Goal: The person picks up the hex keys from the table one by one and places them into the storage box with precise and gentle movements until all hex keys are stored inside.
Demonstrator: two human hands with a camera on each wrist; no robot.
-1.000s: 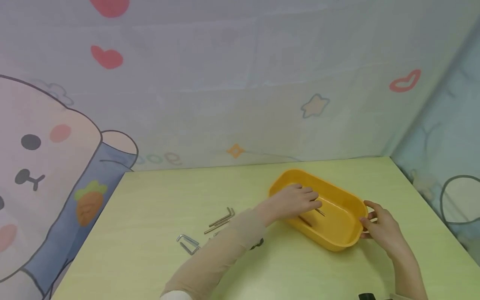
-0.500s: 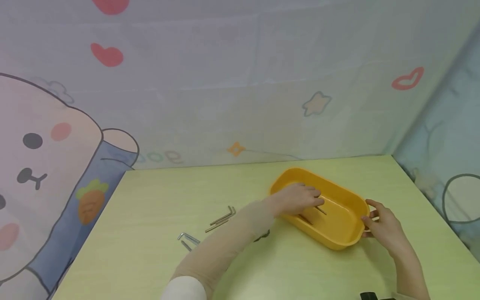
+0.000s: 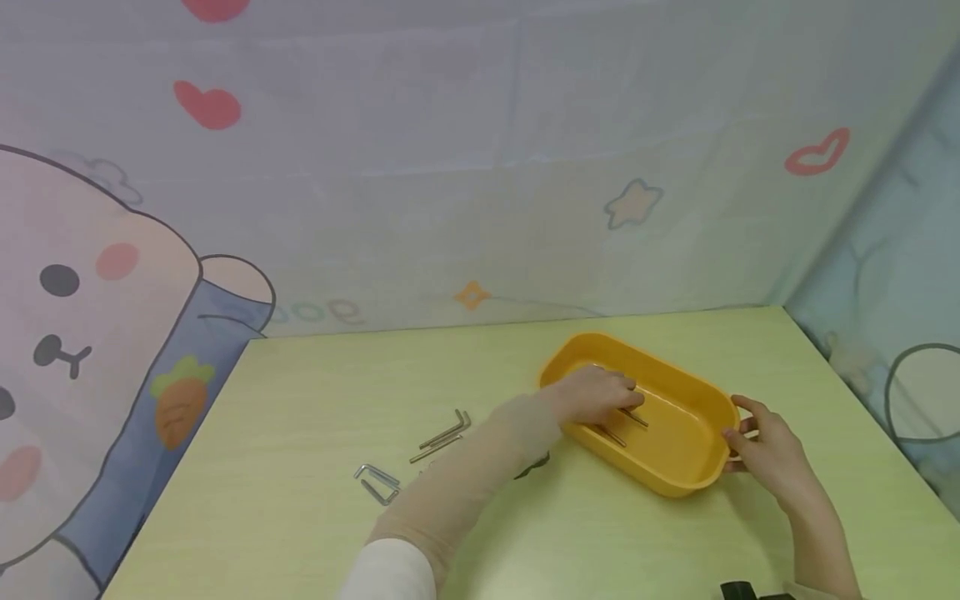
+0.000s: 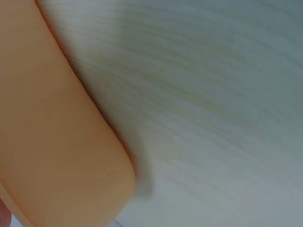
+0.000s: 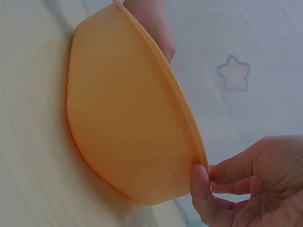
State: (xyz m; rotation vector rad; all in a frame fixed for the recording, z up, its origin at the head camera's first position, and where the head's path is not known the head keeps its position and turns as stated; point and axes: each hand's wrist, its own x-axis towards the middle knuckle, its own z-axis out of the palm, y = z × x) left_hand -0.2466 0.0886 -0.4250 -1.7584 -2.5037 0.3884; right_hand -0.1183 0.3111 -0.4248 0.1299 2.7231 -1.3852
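Note:
A yellow plastic tray (image 3: 686, 485) stands at the right of the table, set at a slant. My left hand (image 3: 596, 394) reaches over its near-left rim, fingers bent down inside. Beside those fingers lies a thin bronze-coloured rod (image 3: 635, 418), and a second rod (image 3: 613, 437) shows below the hand. The fingertips are hidden, so I cannot tell whether they pinch anything. My right hand (image 3: 772, 458) holds the tray's right end; in the right wrist view, thumb and fingers (image 5: 232, 168) pinch its rim. Only the tray's outer wall (image 4: 61, 132) fills the left wrist view's left side.
Left of the tray lie several bronze-coloured hex keys (image 3: 444, 435). Nearer the front are silver hex keys (image 3: 381, 477). A dark object (image 3: 532, 465) shows partly from behind the left sleeve (image 3: 480, 462). A printed cloth (image 3: 420, 167) hangs behind the table.
The left forearm has shifted a little to the right, and the left fingers have bent further down into the tray. The right hand and the tray stay in place.

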